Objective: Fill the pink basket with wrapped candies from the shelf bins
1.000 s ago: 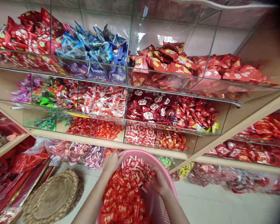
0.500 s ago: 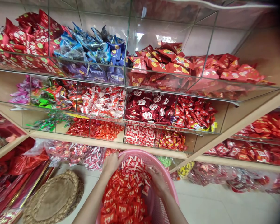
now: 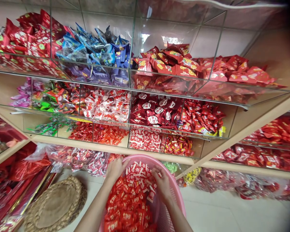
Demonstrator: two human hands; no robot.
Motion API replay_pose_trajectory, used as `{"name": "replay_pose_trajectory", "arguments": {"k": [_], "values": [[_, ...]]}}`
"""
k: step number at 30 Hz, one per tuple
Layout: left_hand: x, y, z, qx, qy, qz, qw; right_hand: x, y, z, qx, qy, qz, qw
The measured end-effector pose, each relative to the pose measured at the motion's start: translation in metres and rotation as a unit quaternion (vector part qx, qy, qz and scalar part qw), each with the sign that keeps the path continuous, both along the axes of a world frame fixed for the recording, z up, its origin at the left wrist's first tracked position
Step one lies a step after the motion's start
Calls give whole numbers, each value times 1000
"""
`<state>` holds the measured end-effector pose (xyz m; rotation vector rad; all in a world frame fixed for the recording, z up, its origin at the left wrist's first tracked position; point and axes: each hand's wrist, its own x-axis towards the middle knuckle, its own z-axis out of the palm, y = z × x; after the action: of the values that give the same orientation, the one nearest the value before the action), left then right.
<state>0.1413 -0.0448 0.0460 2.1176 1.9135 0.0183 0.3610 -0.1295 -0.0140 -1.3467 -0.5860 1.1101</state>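
Note:
A pink plastic basket point(image 3: 174, 188) sits low in the middle of the view, filled with red wrapped candies point(image 3: 128, 209) and a heap of red-and-white candies point(image 3: 139, 175) at its far end. My left hand point(image 3: 114, 169) grips the basket's far left rim, fingers closed over it. My right hand point(image 3: 162, 183) is inside the basket on the right, fingers curled into the red-and-white candies. What the fingers hold is hidden.
Glass bins on wooden shelves fill the view ahead, holding red, blue point(image 3: 99, 51), green and white-wrapped sweets. A bin of matching red-and-white candies point(image 3: 145, 140) lies just beyond the basket. Round woven mats point(image 3: 54, 203) lie on the floor at lower left, bagged sweets beside them.
My right hand has moved up the basket's right side into the red-and-white candies and curled its fingers. The left hand stays on the rim.

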Motion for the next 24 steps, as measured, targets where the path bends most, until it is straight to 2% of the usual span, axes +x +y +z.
{"name": "replay_pose_trajectory", "arguments": {"k": [7,14,16,18,21,24], "values": [[0,0,0,1,3,1,1000,-4,-2,12,10,42,23,999],[0,0,0,6,7,-3,1000,-4,-5,18,-9,189,55,980],[0,0,1,6,5,-3,1000,-3,-6,18,1,205,67,976],[0,-1,2,4,3,-1,1000,-3,-6,17,15,173,71,982],[0,-1,3,0,1,2,1000,-5,-6,15,40,44,57,997],[0,-2,3,-1,2,1,1000,-8,-7,13,66,-65,67,993]]}}
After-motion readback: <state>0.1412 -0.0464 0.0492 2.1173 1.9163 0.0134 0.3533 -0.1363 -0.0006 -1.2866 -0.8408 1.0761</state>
